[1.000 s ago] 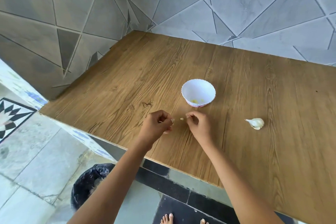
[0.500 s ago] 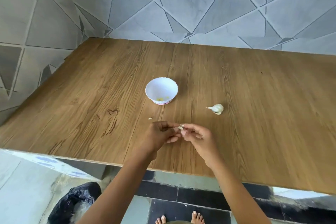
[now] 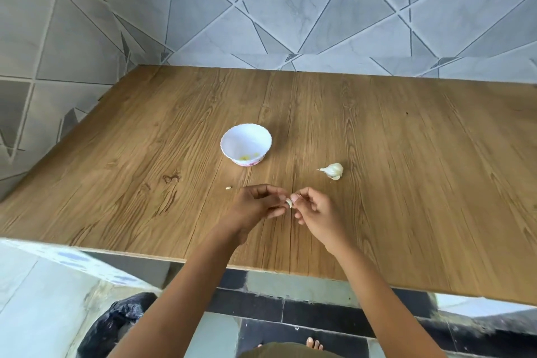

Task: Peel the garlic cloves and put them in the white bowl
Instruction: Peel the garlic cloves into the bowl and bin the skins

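A small garlic clove (image 3: 288,202) is held above the wooden table (image 3: 406,183), pinched between the fingertips of my left hand (image 3: 255,208) and my right hand (image 3: 315,211). The white bowl (image 3: 246,144) stands just beyond my hands, with yellowish peeled pieces at its bottom. A partial garlic bulb (image 3: 332,170) lies to the right of the bowl. A tiny garlic scrap (image 3: 228,188) lies on the table left of my left hand.
A tiled wall (image 3: 290,9) rises behind the table. A black bag-lined bin (image 3: 113,328) stands on the floor at the lower left, below the table's front edge. My bare toes (image 3: 313,344) show on the floor.
My hands came together from slightly apart and both now pinch the clove. The camera swung right, so the bowl and bulb sit more to the left in view.
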`<state>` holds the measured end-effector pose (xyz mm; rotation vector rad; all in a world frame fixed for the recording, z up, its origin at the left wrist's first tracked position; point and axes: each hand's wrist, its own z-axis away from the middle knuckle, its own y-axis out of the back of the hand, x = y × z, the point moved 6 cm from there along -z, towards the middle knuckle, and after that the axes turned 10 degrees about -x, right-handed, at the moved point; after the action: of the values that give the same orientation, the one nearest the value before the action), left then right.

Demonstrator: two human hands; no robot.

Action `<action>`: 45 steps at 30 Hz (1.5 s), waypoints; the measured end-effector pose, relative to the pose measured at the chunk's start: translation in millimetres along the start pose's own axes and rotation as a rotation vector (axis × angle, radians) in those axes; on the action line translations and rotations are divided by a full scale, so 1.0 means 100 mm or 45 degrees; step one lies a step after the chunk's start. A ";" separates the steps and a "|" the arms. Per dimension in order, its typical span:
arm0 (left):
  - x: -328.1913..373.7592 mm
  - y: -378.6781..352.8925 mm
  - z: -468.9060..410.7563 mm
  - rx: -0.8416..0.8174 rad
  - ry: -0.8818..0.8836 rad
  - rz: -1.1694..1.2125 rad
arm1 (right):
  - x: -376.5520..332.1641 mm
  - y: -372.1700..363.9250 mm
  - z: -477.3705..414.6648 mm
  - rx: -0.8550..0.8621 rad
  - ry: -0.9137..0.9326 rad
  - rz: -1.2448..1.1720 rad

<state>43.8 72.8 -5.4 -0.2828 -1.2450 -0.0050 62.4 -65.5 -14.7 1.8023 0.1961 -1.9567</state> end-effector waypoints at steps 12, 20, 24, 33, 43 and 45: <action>-0.01 0.02 0.04 0.014 -0.003 0.126 | 0.01 0.18 0.01 0.250 0.181 0.293; -0.02 0.01 0.02 0.065 -0.022 0.237 | -0.02 -0.02 0.05 -0.086 0.024 -0.358; 0.00 -0.03 0.04 0.072 -0.022 -0.018 | -0.01 -0.01 0.05 -0.033 0.074 -0.331; 0.08 -0.02 0.04 0.099 0.063 -0.735 | 0.04 -0.01 0.04 0.071 0.244 0.230; -0.13 -0.02 0.09 0.100 0.146 -0.075 | 0.00 -0.01 0.06 0.003 0.187 -0.004; -0.08 0.00 0.10 0.071 0.074 -0.084 | 0.02 -0.01 0.06 -0.117 0.014 -0.391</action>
<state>31.9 73.6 -10.3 -0.1919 -1.1944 -0.0347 56.5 -67.6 -16.2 1.8090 0.5877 -2.1032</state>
